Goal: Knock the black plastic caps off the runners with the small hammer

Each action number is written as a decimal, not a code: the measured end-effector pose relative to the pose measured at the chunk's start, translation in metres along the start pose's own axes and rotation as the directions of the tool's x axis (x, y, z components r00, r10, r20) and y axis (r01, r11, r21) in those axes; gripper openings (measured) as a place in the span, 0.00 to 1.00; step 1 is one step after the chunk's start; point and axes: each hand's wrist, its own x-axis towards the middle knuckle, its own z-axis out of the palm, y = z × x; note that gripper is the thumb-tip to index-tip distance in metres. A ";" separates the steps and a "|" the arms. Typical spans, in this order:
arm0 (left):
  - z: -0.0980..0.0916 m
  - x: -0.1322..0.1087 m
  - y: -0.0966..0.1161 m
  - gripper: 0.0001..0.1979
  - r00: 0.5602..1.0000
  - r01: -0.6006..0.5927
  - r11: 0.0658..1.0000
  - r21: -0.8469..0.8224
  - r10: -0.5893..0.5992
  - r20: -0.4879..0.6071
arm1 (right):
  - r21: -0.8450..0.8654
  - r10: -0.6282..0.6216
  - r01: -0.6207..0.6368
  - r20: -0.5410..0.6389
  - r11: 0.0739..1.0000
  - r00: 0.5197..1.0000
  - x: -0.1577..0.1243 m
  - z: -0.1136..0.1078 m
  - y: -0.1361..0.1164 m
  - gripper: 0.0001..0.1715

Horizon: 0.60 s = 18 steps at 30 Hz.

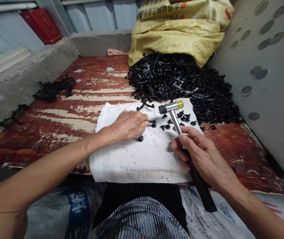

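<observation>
Hammer (pixel 169 108) clasped in right hand (pixel 204 157); left hand (pixel 128 125) fingers pinch black clip (pixel 152 122) on cloth (pixel 142 162); large heap (pixel 181 83) seemingly unworked.

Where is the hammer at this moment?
Right of centre in the head view: the right hand grips the hammer, whose head sits over the far right corner of the white cloth, among loose black parts, just short of the big pile.

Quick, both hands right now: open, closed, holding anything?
Left hand: palm down on the white cloth, fingertips at a small black part; grip cannot be told.
Right hand: closed around the hammer handle.
</observation>
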 end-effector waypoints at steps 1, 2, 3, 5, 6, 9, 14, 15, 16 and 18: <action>0.000 0.001 0.000 0.15 1.000 -0.005 1.000 0.018 0.005 0.004 | -0.096 -0.028 0.028 -0.007 0.995 1.000 0.000 -0.002 0.000 0.19; 0.001 0.001 0.000 0.14 1.000 -0.010 0.999 0.031 0.010 0.006 | -0.204 -0.076 0.073 -0.009 0.976 0.997 0.000 -0.005 -0.001 0.22; 0.001 0.002 0.000 0.14 1.000 -0.018 0.999 0.038 0.017 0.007 | -0.312 -0.140 0.132 -0.004 0.941 0.990 0.000 -0.007 -0.002 0.25; 0.001 0.004 -0.001 0.15 1.000 -0.031 0.999 0.037 0.031 0.006 | -0.489 -0.280 0.256 0.026 0.834 0.960 -0.002 -0.010 -0.006 0.28; 0.000 0.004 -0.002 0.15 0.999 -0.035 0.999 0.027 0.034 0.010 | -0.551 -0.342 0.308 0.043 0.776 0.939 -0.003 -0.011 -0.009 0.28; -0.003 0.006 -0.003 0.15 0.998 -0.045 0.999 -0.016 0.046 0.032 | -0.656 -0.508 0.419 0.063 0.628 0.859 -0.008 -0.011 -0.016 0.27; -0.010 0.008 -0.003 0.15 0.997 -0.038 0.999 -0.027 0.040 0.064 | -0.748 -0.578 0.495 0.185 0.441 0.795 -0.009 -0.014 -0.011 0.31; -0.010 0.008 -0.003 0.14 0.997 -0.039 0.999 -0.018 0.040 0.060 | -0.759 -0.548 0.494 0.220 0.424 0.807 -0.009 -0.015 -0.010 0.31; -0.009 0.008 -0.003 0.14 0.998 -0.038 0.999 -0.010 0.039 0.054 | -0.761 -0.532 0.498 0.240 0.416 0.812 -0.010 -0.016 -0.009 0.31; -0.008 0.008 -0.004 0.14 0.998 -0.042 0.999 0.001 0.042 0.046 | -0.743 -0.572 0.519 0.226 0.422 0.788 -0.013 -0.016 -0.011 0.31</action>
